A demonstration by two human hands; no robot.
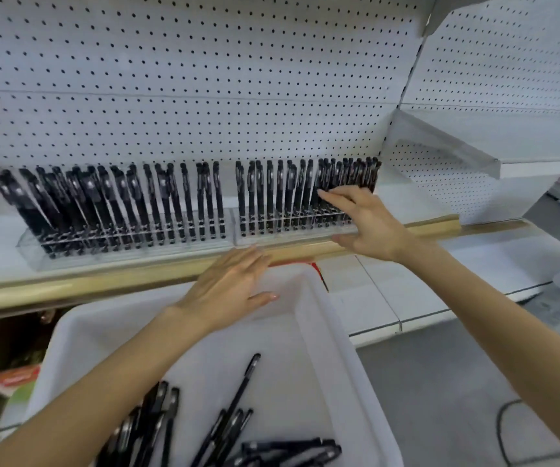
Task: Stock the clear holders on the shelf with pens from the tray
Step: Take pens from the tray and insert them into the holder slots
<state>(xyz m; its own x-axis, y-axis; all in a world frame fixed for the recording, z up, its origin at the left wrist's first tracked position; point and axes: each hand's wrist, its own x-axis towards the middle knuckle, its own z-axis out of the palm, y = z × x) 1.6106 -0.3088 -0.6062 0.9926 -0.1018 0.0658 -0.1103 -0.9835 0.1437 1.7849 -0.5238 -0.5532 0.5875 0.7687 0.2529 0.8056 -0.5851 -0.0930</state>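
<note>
pegboard [204, 79]: upright at the far side, behind everything on the shelf
shelf [103, 281]: runs left to right in front of the pegboard, above the tray's far end
left holder [36, 251]: on the shelf, left part, along its front edge
right holder [271, 239]: on the shelf, touching the left holder's right end
standing pens [120, 200]: upright in rows in both holders, those far left leaning left
tray [332, 332]: nearest, below the shelf front, centre
loose pens [231, 399]: lying in the tray's near half
left grip [228, 288]: over the tray's far end, at the shelf edge
right grip [369, 224]: at the right holder's right end, fingertips on its pens
side shelf [541, 143]: far right, higher up
</note>
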